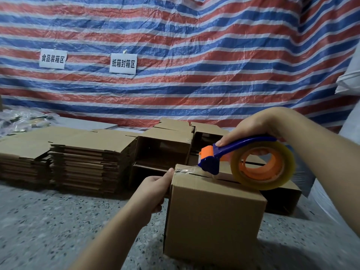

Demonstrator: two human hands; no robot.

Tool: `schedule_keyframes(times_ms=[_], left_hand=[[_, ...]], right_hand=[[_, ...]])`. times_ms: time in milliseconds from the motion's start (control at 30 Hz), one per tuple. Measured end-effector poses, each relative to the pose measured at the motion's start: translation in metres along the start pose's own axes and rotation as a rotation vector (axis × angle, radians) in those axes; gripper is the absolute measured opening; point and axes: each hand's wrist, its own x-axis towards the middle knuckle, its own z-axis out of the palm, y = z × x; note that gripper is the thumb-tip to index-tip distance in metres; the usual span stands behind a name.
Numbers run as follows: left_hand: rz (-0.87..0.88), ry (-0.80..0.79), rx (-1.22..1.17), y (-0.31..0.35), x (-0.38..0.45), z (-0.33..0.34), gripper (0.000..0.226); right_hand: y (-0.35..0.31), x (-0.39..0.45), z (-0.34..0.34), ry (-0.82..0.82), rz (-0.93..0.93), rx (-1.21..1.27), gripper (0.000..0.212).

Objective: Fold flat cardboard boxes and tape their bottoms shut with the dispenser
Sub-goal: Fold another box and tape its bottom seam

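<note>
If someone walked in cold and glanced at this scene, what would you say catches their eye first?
Probably the blue and orange tape dispenser gripped by the right hand, running clear tape along the seam of the box in the foreground, while the left hand steadies the box's left side. Behind hangs a striped tarp with two paper signs, and a stack of flat cardboard sits at left.

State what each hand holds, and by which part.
The right hand grips the tape dispenser by its blue handle. The left hand holds the box at its upper left edge.
</note>
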Motion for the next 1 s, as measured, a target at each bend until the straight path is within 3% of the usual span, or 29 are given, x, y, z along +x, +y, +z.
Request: schedule_keyframes(times_ms=[200, 400, 633, 767, 833, 900, 1000], left_hand=[[-0.093, -0.002, -0.066, -0.011, -0.001, 0.003, 0.062], [-0.173, -0.034, -0.201, -0.01, 0.004, 0.014, 0.044], [-0.078, 0.012, -0.182, -0.019, -0.002, 0.019, 0.031], [0.089, 0.231, -0.163, -0.021, -0.011, 0.017, 0.012], [0.263, 0.305, -0.176, -0.015, -0.021, 0.018, 0.025], [0.371, 0.202, -0.097, -0.006, -0.033, 0.023, 0.046], [0.372, 0.056, 0.056, -0.005, -0.04, 0.033, 0.078]], right_hand=[[0.001, 0.001, -0.001, -0.008, 0.001, 0.005, 0.075], [0.001, 0.002, -0.002, -0.032, 0.006, 0.008, 0.076], [0.002, 0.003, -0.003, -0.043, 0.017, 0.028, 0.078], [0.003, 0.001, -0.003, -0.058, 0.014, 0.045, 0.073], [0.004, 0.001, -0.003, -0.061, 0.007, 0.044, 0.072], [0.005, 0.001, -0.003, -0.052, 0.002, 0.041, 0.073], [0.005, 0.002, -0.003, -0.039, -0.008, 0.025, 0.073]])
